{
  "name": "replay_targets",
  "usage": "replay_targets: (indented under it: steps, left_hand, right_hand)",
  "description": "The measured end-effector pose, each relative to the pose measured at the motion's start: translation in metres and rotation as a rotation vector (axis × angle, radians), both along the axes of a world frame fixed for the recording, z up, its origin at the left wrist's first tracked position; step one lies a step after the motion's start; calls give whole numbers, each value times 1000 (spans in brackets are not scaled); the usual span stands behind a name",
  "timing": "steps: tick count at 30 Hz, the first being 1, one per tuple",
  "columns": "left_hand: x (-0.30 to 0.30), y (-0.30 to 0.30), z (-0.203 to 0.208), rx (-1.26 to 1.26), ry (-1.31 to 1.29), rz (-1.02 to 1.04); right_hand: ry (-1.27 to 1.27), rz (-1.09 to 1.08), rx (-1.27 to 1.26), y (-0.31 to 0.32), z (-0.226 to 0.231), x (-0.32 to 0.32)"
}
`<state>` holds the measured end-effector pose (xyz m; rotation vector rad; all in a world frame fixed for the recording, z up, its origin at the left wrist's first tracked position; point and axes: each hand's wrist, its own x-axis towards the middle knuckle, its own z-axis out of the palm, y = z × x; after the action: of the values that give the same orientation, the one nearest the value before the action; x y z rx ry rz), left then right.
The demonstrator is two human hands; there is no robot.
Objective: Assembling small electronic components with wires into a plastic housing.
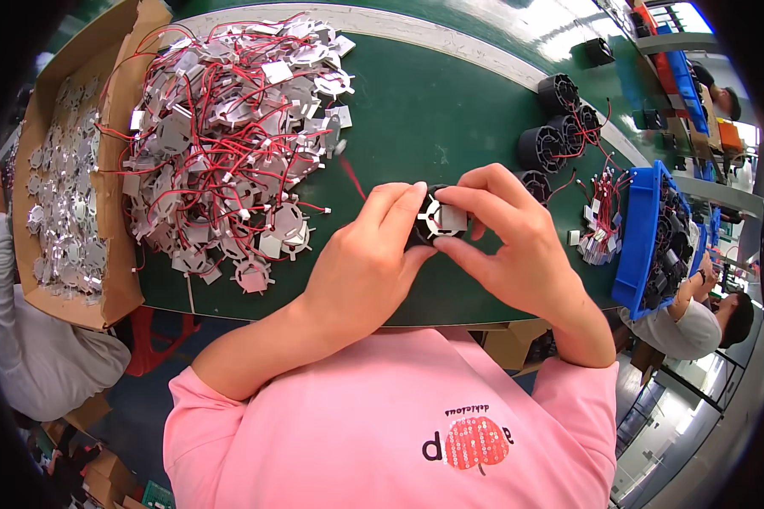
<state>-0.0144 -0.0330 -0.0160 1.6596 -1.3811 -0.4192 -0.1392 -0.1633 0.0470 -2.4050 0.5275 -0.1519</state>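
Observation:
My left hand (pixel 361 254) is closed around the left side of a small black round housing, mostly hidden by my fingers. A white ring-like plate with notches and a square pale pad (pixel 452 218) lies over the housing's face. The thumb and fingers of my right hand (pixel 522 233) grip this plate's right edge, pressed against the housing. Both hands meet just above the green table (pixel 433 110), near its front edge. To the left of my hands spreads a large heap of similar notched plates with red and black wires (pixel 229 144).
A cardboard box (pixel 115 212) of bare metal plates stands far left. Several black cylindrical housings (pixel 542 148) sit at the back right. Beside them lie a bundle of small wired parts (pixel 601 220) and a blue bin (pixel 635 246) of black parts. Other people sit at both sides.

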Motion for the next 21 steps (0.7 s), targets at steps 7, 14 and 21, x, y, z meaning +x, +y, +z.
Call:
replay_targets:
  steps: [7, 14, 21]
  left_hand:
    - [0, -1, 19, 1, -27, 86]
    - [-3, -3, 10, -15, -144, 107]
    - [8, 6, 15, 15, -62, 20]
  right_hand:
    - [-162, -157, 200, 13, -27, -6]
    - [-243, -207, 11, 30, -50, -8]
    - [-303, -282, -38, 43, -38, -7]
